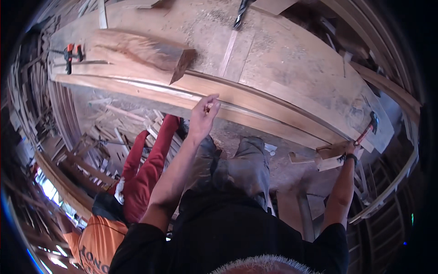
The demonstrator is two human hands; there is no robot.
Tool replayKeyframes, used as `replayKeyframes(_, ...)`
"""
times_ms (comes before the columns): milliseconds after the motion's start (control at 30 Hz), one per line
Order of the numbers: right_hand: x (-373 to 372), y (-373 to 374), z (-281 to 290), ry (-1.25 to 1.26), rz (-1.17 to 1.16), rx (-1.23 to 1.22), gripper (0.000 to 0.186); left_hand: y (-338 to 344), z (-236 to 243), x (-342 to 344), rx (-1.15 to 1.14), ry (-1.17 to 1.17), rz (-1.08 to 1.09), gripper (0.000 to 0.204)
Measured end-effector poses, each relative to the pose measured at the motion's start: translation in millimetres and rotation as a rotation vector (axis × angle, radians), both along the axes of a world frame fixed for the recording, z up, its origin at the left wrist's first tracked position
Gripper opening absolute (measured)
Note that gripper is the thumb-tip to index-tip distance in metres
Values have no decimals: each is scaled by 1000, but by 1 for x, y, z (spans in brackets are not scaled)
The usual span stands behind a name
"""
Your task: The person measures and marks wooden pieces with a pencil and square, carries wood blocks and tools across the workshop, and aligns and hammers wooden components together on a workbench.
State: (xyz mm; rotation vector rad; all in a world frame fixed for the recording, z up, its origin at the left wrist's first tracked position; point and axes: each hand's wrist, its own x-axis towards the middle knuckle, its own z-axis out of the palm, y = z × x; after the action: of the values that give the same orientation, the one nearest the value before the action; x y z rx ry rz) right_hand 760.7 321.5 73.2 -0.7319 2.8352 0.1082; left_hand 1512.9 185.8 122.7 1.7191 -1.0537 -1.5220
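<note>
My left hand point(204, 116) is raised over the near edge of the workbench, in front of long pale wooden boards point(255, 102). Its fingers are curled, with something small and brownish at the palm that I cannot make out. Far to the right, my right hand point(352, 149) closes around the lower end of a hammer point(365, 134) with a red handle and dark head. The hammer head lies over the bench's right end. Just left of that hand are short wooden pieces point(329, 156) at the ends of the boards.
A thick timber block point(141, 51) rests on the workbench point(283, 55), with orange-and-black clamps point(69, 57) at the far left. A large drill bit point(240, 17) lies at the back. Another person in orange point(98, 235) and red trousers is at left, amid scrap wood point(109, 155).
</note>
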Motion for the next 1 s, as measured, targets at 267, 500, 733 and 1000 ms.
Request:
replayKeyframes(267,46,16,-11,-12,10,-377,39,-83,10,-29,-427,-630,-53,36)
replayKeyframes(500,207,24,76,-611,-130,-553,16,-92,-5,-29,-441,-695,-34,23)
replayKeyframes(733,338,-45,143,-867,200,-324,22,-66,-22,-24,-433,-420,273,22)
replayKeyframes(1000,392,-124,211,-1312,315,-114,79,-68,-17,-30,-100,134,798,34)
